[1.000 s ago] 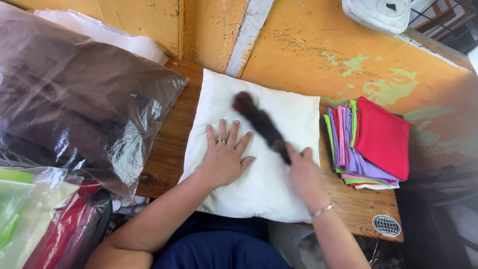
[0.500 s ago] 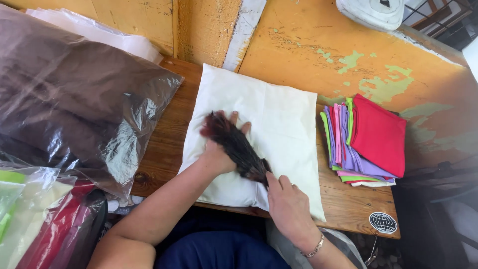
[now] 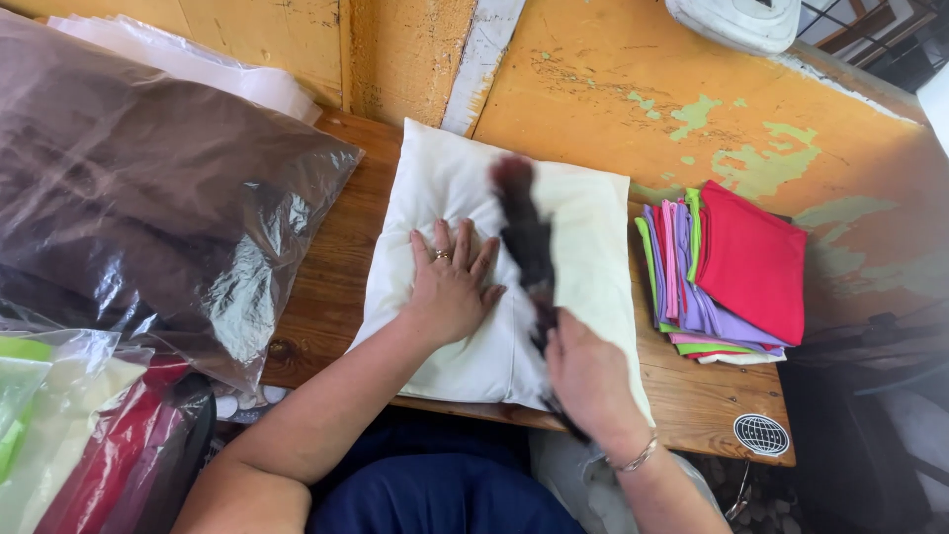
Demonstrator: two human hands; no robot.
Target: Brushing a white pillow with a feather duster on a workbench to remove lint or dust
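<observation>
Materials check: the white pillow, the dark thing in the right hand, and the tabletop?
White pillow: looks like matte woven cotton-type fabric, soft fill; it creases and dents under the left hand.
Dark brush in the right hand: motion-blurred, seemingly feathers or soft bristles; can't confirm.
Table: brown wood with visible grain, dull worn finish.

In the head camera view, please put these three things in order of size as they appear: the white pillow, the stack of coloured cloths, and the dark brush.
1. White pillow, the largest; it covers much of the wooden table.
2. Stack of coloured cloths, clearly smaller.
3. Dark brush, the smallest, held by the right hand; blurred, so its outline is uncertain.
</observation>
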